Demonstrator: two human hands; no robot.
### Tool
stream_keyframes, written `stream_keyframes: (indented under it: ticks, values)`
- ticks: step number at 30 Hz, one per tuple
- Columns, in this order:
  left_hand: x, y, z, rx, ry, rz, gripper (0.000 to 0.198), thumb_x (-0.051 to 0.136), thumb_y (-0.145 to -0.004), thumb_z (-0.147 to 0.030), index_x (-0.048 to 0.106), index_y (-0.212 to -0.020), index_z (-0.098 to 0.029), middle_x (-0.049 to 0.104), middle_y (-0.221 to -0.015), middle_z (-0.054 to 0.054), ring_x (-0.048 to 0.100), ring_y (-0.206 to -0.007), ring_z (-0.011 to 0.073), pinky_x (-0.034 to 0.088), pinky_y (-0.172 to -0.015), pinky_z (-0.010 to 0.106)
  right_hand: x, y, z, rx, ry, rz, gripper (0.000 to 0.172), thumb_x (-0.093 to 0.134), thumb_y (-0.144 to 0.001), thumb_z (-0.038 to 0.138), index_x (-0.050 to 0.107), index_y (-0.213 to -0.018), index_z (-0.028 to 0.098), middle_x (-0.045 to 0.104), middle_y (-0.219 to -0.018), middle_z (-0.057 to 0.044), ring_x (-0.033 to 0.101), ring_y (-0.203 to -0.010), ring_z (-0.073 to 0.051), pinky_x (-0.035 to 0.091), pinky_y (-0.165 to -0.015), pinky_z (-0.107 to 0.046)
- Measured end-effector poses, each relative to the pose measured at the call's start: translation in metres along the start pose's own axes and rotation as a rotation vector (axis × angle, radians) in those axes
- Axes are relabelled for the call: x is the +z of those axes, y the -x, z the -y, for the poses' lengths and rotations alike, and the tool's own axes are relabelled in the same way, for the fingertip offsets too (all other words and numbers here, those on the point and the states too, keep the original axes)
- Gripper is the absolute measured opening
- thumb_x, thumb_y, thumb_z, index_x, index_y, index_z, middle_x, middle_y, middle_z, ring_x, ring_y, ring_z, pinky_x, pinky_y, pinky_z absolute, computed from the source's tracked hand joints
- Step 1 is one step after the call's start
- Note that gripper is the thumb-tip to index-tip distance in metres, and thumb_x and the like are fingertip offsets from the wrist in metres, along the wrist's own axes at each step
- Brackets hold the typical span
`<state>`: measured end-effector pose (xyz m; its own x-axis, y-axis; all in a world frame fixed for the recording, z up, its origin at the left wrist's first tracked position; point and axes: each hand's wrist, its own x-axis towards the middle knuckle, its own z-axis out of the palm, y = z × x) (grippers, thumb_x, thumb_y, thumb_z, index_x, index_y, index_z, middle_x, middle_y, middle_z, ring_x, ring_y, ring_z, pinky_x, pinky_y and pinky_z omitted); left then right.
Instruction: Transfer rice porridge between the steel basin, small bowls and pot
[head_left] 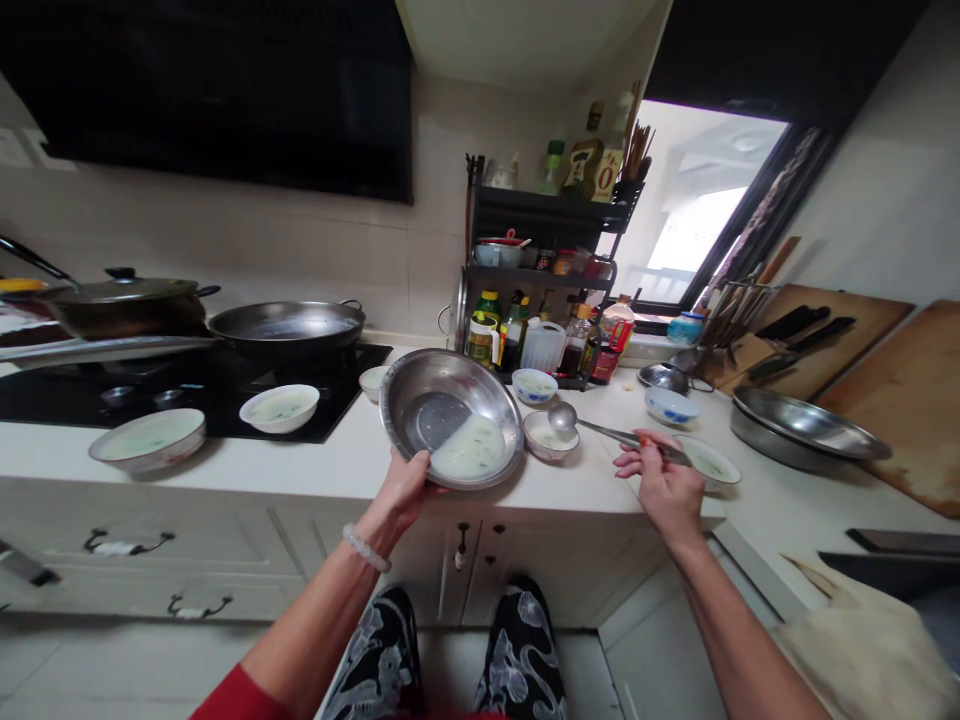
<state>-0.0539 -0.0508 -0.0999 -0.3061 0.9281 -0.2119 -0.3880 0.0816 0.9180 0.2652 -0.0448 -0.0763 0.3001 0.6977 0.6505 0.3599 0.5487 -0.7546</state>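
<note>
My left hand [406, 490] grips the near rim of a large steel basin [411, 400], which is tilted to the right. Pale soup [471, 450] with green bits pools in its lower right side. My right hand [664, 487] is closed round the handle of a metal ladle [562, 417]. The ladle's head is over a small bowl [552, 452] of soup, just right of the basin. Behind that bowl stands a blue-and-white bowl [535, 387] of soup. Another soup bowl [709, 462] is partly hidden behind my right hand.
Left are two filled bowls [148, 440] [279, 408] by the black cooktop [225, 395], which bears a wok [286, 325] and a lidded pan [127, 300]. A bottle rack [544, 272] stands behind. Steel basins [806, 428] and cutting boards [840, 330] are at right.
</note>
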Motion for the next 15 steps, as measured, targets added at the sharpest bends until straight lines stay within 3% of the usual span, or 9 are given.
stream_keyframes:
  ticks: [3,5,8,15]
  values:
    - [0.0,-0.001,0.001,0.005,0.005,0.004,0.048,0.055,-0.065,-0.007,0.049,-0.111,-0.016,0.059,-0.076,0.003,0.055,-0.053,0.0122,0.053,-0.047,0.027,0.012,-0.003,0.004,0.166,-0.24,-0.213,0.024,0.061,-0.081,0.037,0.053,-0.092,0.017,0.064,-0.057,0.001,0.06,-0.044,-0.013,0.047,-0.038,-0.021]
    - [0.0,-0.001,0.001,0.002,0.002,0.01,0.047,0.054,-0.065,-0.006,0.048,-0.111,-0.016,0.058,-0.075,0.002,0.055,-0.052,0.012,0.052,-0.046,0.026,0.022,-0.003,0.008,0.238,-0.356,-0.238,0.026,0.065,-0.076,0.036,0.052,-0.089,0.017,0.064,-0.056,0.001,0.06,-0.043,-0.013,0.044,-0.036,-0.02]
    - [0.001,0.0,0.0,-0.006,-0.006,0.007,0.045,0.052,-0.066,-0.007,0.047,-0.111,-0.015,0.058,-0.077,0.003,0.055,-0.053,0.0127,0.052,-0.045,0.027,0.039,0.005,0.015,0.276,-0.378,-0.16,0.028,0.066,-0.076,0.038,0.052,-0.089,0.016,0.065,-0.056,0.0,0.06,-0.044,-0.013,0.044,-0.036,-0.02]
    - [0.002,0.003,-0.001,-0.008,0.018,-0.006,0.047,0.055,-0.066,-0.006,0.048,-0.111,-0.015,0.058,-0.079,0.004,0.055,-0.053,0.0119,0.053,-0.047,0.028,0.074,0.033,0.013,0.161,-0.23,0.121,0.033,0.054,-0.086,0.05,0.053,-0.095,0.018,0.061,-0.053,0.003,0.061,-0.043,-0.014,0.051,-0.042,-0.025]
